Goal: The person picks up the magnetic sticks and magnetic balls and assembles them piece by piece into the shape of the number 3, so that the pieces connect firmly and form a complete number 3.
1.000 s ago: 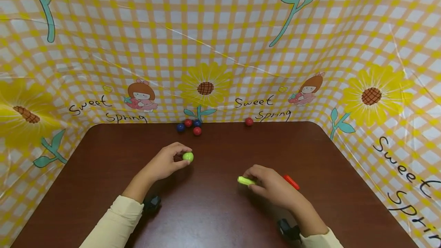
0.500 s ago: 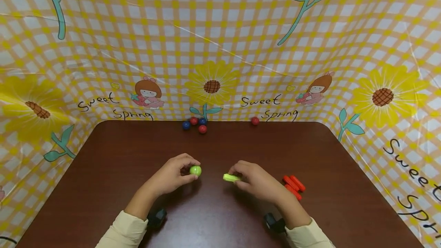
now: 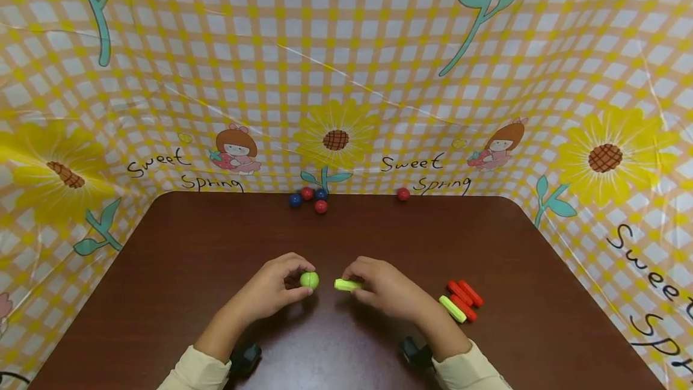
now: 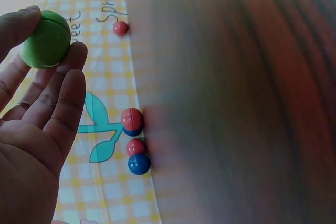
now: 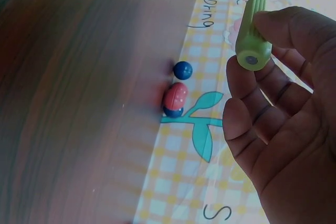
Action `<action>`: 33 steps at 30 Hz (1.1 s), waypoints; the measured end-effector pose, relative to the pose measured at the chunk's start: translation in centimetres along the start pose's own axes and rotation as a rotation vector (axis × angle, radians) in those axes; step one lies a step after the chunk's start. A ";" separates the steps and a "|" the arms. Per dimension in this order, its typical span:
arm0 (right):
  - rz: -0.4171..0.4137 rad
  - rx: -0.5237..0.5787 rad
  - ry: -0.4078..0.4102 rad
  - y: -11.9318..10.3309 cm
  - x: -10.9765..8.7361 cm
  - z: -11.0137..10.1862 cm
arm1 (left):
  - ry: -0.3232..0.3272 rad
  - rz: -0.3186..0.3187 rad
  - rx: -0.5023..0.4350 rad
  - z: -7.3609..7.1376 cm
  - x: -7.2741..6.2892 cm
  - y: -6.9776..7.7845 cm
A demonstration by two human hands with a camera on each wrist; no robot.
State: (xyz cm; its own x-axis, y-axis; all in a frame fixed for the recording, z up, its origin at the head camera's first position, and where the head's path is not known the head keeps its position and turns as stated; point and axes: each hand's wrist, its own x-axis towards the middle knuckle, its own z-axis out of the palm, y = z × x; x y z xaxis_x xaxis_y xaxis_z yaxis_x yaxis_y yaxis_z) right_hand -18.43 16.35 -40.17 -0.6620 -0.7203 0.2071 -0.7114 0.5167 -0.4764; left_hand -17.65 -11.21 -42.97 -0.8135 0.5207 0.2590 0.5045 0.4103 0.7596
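Observation:
My left hand point(image 3: 275, 287) pinches a green ball point(image 3: 309, 280) with a seam round it, between thumb and fingertips. Opposite it, my right hand point(image 3: 385, 289) grips a ribbed yellow-green magnetic stick point(image 3: 346, 284) by thumb and fingers. One end of the stick points at the ball, and a small gap separates them in the head view. In the right wrist view, the stick's near end point(image 5: 252, 59) shows a grey round inset. The left wrist view shows the ball point(image 4: 46, 40) held above the palm, with the remaining fingers loosely bent.
Right of my right forearm lie several red sticks point(image 3: 463, 307) beside another yellow-green stick point(image 3: 452, 309). Red and blue balls point(image 3: 321, 206) cluster at the table's point(image 3: 243, 227) back edge, with a lone red ball point(image 3: 403, 194) farther right. A checked cloth point(image 3: 346, 77) rises behind.
My two hands have come closer together, the right moving left with the stick, the left moving nearer to me with the ball. More of the loose sticks have come into sight beside the right forearm.

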 end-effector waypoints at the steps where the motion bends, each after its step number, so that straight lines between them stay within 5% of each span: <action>1: 0.003 0.001 -0.003 -0.1 0.1 0.1 | -0.001 0.003 0.003 0.1 0.0 0.0; 33: 0.042 0.001 -0.061 -1.0 0.4 1.9 | -0.045 -0.002 0.019 1.6 -0.4 0.4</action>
State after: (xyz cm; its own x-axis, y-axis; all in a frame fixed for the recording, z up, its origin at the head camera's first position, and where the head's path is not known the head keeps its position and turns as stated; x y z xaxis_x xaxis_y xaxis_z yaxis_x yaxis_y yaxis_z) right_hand -17.53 14.69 -41.24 -0.6755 -0.7250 0.1348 -0.6832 0.5464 -0.4845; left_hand -16.66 -10.00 -43.71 -0.8010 0.5528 0.2299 0.5086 0.4256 0.7485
